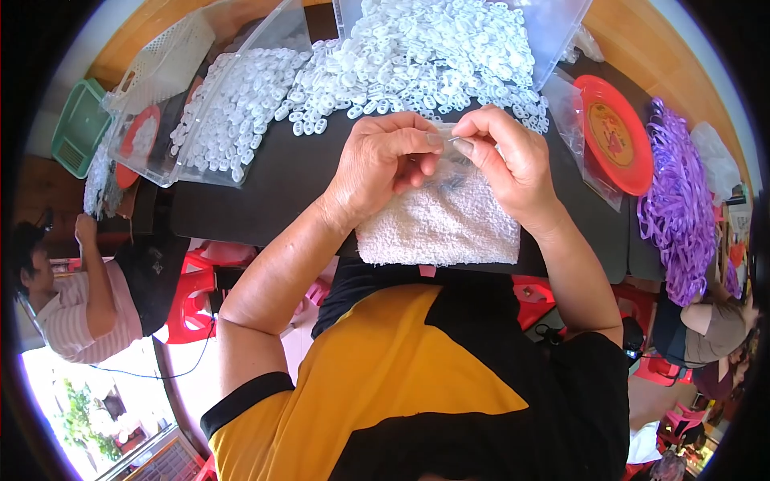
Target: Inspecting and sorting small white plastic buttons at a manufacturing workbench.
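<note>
While pieces point(449, 56) litter the table point(277, 192), stools point(188, 301) stand nearby

a dark table point(281, 192) spans the room's foreground, a wood-toned surface point(666, 44) curving along its far side; whether it is wall or furniture cannot be told. red plastic stools point(188, 309) stand on both sides, below tabletop level, over a pale floor point(295, 349), where a thin black cable point(168, 377) trails at left. strong daylight fills a bright opening point(48, 393) at lower left, green foliage point(80, 413) showing in the glare.
</note>
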Demonstrator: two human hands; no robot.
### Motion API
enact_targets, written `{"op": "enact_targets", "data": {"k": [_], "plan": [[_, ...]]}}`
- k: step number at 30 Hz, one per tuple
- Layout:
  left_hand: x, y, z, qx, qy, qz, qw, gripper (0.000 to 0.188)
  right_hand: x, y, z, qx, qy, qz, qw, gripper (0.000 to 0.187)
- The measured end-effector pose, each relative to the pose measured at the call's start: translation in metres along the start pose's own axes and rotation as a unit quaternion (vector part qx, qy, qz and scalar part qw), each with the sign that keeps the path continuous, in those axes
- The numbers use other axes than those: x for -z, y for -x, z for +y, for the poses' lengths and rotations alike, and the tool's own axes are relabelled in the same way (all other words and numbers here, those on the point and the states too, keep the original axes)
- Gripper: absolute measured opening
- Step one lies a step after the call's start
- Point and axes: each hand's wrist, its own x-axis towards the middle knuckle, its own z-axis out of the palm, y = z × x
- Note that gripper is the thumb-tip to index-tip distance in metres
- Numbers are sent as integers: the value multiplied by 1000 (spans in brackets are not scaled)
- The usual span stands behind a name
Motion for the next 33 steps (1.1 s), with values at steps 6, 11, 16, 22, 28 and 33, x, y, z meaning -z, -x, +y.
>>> {"op": "enact_targets", "data": {"k": [6,11,16,22,28,33], "plan": [[3,-1,-4,-39,-41,49,997,10,6,-1,1,-86,-40,5,996,11],[14,-6,-20,-205,-288,10,935,5,8,-2,2,-146,-70,-15,987,10],[5,-1,-9,-151,-202,37,967,10,5,-1,1,-128,-64,-19,990,10],[0,5,-1,-46,-80,21,996,16,-2,2,-4,-84,-32,-30,995,12],[-2,6,-1,-24,-39,4,999,15,-2,1,-5,-63,-21,-19,998,14],[0,5,-3,-28,-39,-1,999,13,-6,2,-6,-55,-17,-12,998,13]]}}
